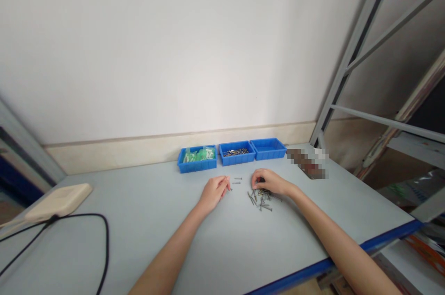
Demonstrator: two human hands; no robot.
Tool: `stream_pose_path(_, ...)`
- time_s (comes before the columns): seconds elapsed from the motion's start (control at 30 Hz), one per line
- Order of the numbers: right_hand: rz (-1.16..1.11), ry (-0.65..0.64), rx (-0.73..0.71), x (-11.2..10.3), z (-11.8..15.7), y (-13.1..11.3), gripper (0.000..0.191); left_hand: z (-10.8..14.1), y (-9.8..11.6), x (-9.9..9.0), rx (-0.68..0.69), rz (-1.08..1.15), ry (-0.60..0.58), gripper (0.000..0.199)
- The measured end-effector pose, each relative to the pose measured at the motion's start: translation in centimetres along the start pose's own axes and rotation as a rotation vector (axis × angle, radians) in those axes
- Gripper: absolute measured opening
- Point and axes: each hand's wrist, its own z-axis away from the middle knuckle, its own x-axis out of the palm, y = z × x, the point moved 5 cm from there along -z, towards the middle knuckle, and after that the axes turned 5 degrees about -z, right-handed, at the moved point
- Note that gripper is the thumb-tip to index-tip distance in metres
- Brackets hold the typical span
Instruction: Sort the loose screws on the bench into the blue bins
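Loose fasteners: a small heap of loose metal fasteners [260, 201] lies scattered on the desk [139, 239], below the blue bins and between the two hands; they are too small to tell screws from nails.
Stray fasteners: two stray fasteners [237, 180] lie side by side, well clear of the heap, just beyond the left hand's fingertips.
Right hand: the right hand [269, 182] rests at the far edge of the heap, fingers curled down and touching the fasteners; whether it has hold of any is hidden.
Left hand: the left hand [213, 193] sits on the desk left of the heap, fingers bunched and nearly closed, a small dark bit showing at the fingertips [227, 184]; I cannot tell if that bit is gripped.
Bins: in a row along the wall are a blue bin [197, 159] with green plastic bags, a blue bin [237, 153] with fasteners, and a third blue bin [267, 149].
Blurred item: a pixelated object [306, 163] lies right of the bins.
Far left: a cream pad [59, 202] sits at the desk's left, with a black cable [106, 239] looping beside it.
Right side: a grey metal shelving frame [354, 44] rises past the desk's blue edge [330, 265].
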Motion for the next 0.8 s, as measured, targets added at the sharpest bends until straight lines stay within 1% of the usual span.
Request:
stream_pose_path(0.17,0.030,-0.002,-0.035,-0.4,0.7,0.4,0.019,0.0,-0.2,0.3,0.000,-0.013,-0.020,0.045)
stream_pose_path(0.3,0.048,0.010,-0.012,-0.6,0.8,0.7,0.012,-0.1,-0.3,0.4,0.001,-0.016,-0.028,0.045)
stream_pose_path(0.43,0.073,0.075,-0.013,-0.7,0.6,0.1,0.010,0.1,0.1,0.3,0.012,-0.061,-0.029,0.045)
stream_pose_path(0.5,0.065,0.126,0.018,-0.9,0.6,-0.3,0.010,0.2,0.4,0.2,0.023,-0.091,-0.025,0.045)
stream_pose_path(0.63,-0.043,0.243,0.066,-1.0,0.7,-1.4,0.015,0.5,1.1,0.2,0.042,-0.166,-0.018,0.034)
stream_pose_path(0.73,-0.143,0.296,0.017,-0.5,0.7,-2.7,0.015,0.9,1.9,0.6,0.081,-0.210,-0.035,0.029)
stream_pose_path(0.8,-0.155,0.318,-0.016,0.0,0.6,-3.4,0.015,1.1,2.5,1.0,0.115,-0.224,-0.061,0.027)
